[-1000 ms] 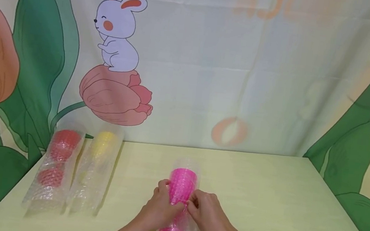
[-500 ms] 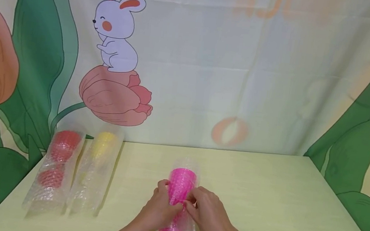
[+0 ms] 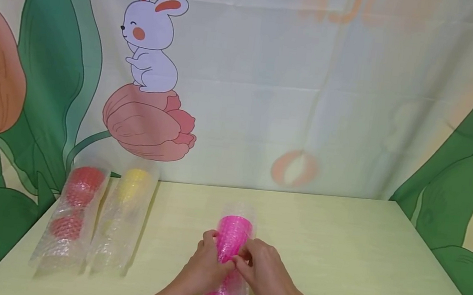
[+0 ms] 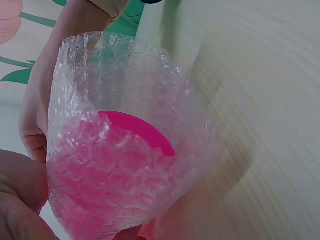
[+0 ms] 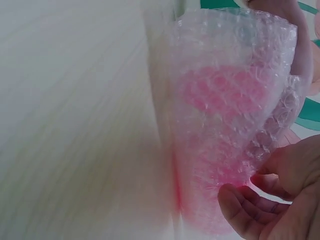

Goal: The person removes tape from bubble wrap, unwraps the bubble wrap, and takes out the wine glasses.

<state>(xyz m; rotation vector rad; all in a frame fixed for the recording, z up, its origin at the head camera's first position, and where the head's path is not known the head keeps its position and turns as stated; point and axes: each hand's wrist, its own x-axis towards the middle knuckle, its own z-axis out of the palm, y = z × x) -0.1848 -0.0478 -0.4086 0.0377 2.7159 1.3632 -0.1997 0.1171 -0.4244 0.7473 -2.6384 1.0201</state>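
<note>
A bright pink goblet-shaped thing (image 3: 234, 230) lies rolled in clear bubble wrap (image 3: 240, 209) at the table's front middle. Wide at its far end, it narrows to a waist and widens again near me. My left hand (image 3: 207, 267) grips the roll from the left, fingers round its side and thumb on top. From the right, my right hand (image 3: 268, 272) pinches at the wrap over the waist with thumb and forefinger; what exactly lies between the tips is too small to tell. In the left wrist view the pink rim (image 4: 140, 131) shows inside the wrap's loose end.
On the table (image 3: 338, 256), two similar bubble-wrapped bundles lie side by side at the left, one red (image 3: 83, 186) and one yellow (image 3: 132, 186). A printed cloth (image 3: 242, 94) hangs behind the table's back edge.
My right hand has shifted very slightly at the waist of the roll, its fingertips drawing nearer the left thumb. My left hand and the bundles hold their places.
</note>
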